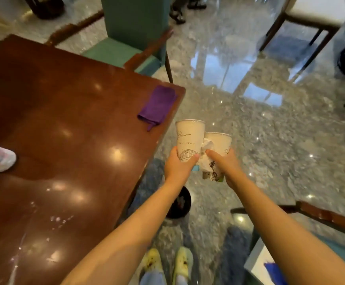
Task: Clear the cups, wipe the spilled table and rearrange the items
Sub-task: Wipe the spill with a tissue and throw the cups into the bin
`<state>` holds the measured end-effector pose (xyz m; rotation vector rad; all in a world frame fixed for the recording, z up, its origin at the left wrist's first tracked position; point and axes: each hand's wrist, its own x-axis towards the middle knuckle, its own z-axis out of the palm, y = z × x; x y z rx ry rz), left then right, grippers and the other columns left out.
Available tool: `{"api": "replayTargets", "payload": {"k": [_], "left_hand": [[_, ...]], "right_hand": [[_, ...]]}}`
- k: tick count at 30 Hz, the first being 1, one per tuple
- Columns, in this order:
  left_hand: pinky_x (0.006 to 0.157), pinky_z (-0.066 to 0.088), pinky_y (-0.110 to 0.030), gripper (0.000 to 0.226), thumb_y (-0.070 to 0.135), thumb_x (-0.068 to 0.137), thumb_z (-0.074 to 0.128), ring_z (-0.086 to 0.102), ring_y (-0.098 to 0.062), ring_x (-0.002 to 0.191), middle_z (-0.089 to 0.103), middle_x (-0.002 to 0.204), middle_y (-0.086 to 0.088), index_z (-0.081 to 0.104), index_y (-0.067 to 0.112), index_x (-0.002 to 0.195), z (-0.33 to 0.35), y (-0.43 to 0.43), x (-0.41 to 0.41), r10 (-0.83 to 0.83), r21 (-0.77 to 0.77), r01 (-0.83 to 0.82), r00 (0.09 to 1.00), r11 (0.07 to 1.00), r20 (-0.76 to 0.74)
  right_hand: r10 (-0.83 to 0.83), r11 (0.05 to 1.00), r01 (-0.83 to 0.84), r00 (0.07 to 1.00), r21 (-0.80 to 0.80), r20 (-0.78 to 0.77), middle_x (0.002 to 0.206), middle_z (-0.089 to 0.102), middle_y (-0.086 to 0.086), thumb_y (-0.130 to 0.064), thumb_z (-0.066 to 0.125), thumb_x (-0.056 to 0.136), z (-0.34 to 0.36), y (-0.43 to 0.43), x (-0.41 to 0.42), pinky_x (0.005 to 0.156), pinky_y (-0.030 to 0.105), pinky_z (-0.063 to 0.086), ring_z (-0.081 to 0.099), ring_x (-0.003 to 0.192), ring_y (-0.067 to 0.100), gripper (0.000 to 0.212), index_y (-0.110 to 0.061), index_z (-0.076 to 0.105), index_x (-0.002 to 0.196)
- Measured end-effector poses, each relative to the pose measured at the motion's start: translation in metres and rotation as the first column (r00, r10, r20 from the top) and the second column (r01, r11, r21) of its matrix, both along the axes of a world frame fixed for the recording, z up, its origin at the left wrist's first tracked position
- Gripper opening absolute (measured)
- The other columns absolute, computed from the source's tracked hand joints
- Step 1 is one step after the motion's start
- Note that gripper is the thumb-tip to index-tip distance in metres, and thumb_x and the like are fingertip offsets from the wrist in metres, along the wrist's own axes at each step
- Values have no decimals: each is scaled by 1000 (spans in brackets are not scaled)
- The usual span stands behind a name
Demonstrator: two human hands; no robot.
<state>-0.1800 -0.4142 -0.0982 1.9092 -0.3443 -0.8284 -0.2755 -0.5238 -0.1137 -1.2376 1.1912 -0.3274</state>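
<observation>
Both arms out past table (68, 124) edge: left grip (177, 167) closed round cup (189, 138), right grip (227, 164) round second cup (218, 144) plus crumpled napkin (206, 155), likely heading for bin (178, 204); purple cloth (157, 105) left for spill.

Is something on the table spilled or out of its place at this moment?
Yes. White spill marks streak the near part of the table, not yet wiped. The purple cloth lies unused by the far corner. Both cups are off the table, one in the left hand, one in the right hand.
</observation>
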Motion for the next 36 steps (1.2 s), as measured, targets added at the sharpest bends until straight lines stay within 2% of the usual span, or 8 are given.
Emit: {"api": "replayTargets", "payload": {"k": [5, 9, 14, 19, 22, 25, 28, 36], "left_hand": [[65, 42, -20, 52, 35, 78, 70, 54, -11, 89, 54, 102, 6, 48, 18, 122, -88, 11, -25, 12, 123, 1, 994, 992, -108], [60, 41, -15, 51, 32, 78, 72, 56, -12, 91, 58, 105, 3, 51, 16, 121, -169, 27, -23, 26, 230, 9, 989, 973, -149], [87, 50, -39, 57, 33, 74, 74, 59, -26, 105, 62, 118, -8, 52, 15, 124, -273, 46, -16, 82, 422, -13, 986, 906, -146], [61, 45, -25, 53, 41, 74, 72, 58, -17, 84, 64, 105, -4, 55, 16, 117, -362, 63, -11, 74, 506, -6, 991, 863, -114], [55, 39, -22, 49, 45, 75, 70, 55, -15, 79, 64, 100, -2, 57, 16, 112, -395, 71, -9, 34, 560, 9, 997, 829, -66], [70, 43, -28, 55, 48, 76, 68, 59, -24, 91, 63, 109, -9, 55, 11, 115, -423, 76, -9, 45, 623, 6, 997, 782, -67], [72, 44, -30, 55, 50, 77, 65, 59, -30, 98, 62, 112, -12, 54, 9, 113, -438, 80, -8, 16, 669, 40, 997, 742, -78], [86, 50, -39, 48, 43, 88, 52, 57, -34, 106, 58, 121, -15, 47, 8, 121, -450, 82, 0, -29, 715, 101, 993, 692, -112]], "right_hand": [[-5, 995, 17, 993, 96, -118, 116, 64, 16, -19, 74, 75, -92, 12, -25, 86, 47, 56, 66, 101, 29, 59, -4, 48, 125], [-13, 988, 41, 983, 149, -186, 120, 61, 13, -21, 76, 74, -175, 29, -25, 83, 39, 55, 63, 105, 27, 66, -5, 43, 128], [13, 985, 32, 964, 167, -265, 127, 54, 16, -24, 78, 72, -279, 46, -18, 94, 51, 49, 56, 113, 32, 76, -2, 37, 132], [80, 976, -8, 944, 219, -321, 133, 50, 20, -26, 76, 74, -370, 59, -8, 95, 51, 48, 54, 117, 35, 79, -1, 34, 136], [168, 977, -97, 895, 188, -414, 132, 50, 17, -33, 78, 71, -401, 64, -4, 93, 42, 48, 52, 118, 33, 84, -3, 34, 135], [259, 966, -199, 797, 167, -546, 140, 41, 15, -44, 73, 72, -423, 72, 4, 101, 41, 42, 43, 127, 30, 92, -6, 26, 142], [296, 949, -295, 703, 114, -647, 143, 35, 18, -50, 65, 78, -434, 83, 10, 107, 43, 36, 36, 132, 33, 93, -2, 19, 143], [348, 917, -389, 668, 90, -658, 147, 29, 19, -43, 55, 88, -446, 95, 21, 102, 43, 36, 29, 134, 34, 85, -6, 7, 148]]}}
